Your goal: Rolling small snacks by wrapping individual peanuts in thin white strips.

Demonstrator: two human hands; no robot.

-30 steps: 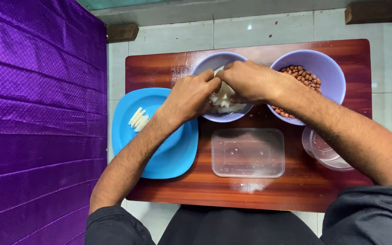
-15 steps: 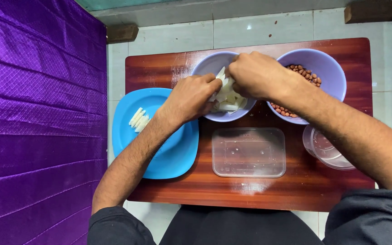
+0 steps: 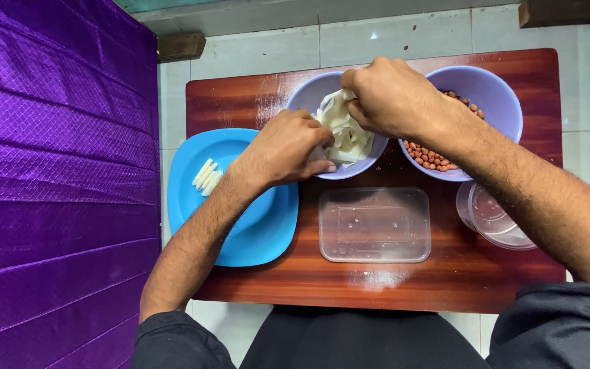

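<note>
On a wooden tabletop (image 3: 240,102), a blue plate (image 3: 254,232) lay leftmost. The left hand (image 3: 285,147) pinched pale dough sheets (image 3: 343,133) over a lavender bowl (image 3: 308,96); the right hand (image 3: 390,96) clamped their top edge from above. Peanuts (image 3: 431,157) lay rightward.

Two bowls (image 3: 476,102), one plate (image 3: 254,232)

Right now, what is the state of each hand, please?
Left hand: closed on the pale strips at the bowl.
Right hand: closed, pinching the same strips from above.
</note>
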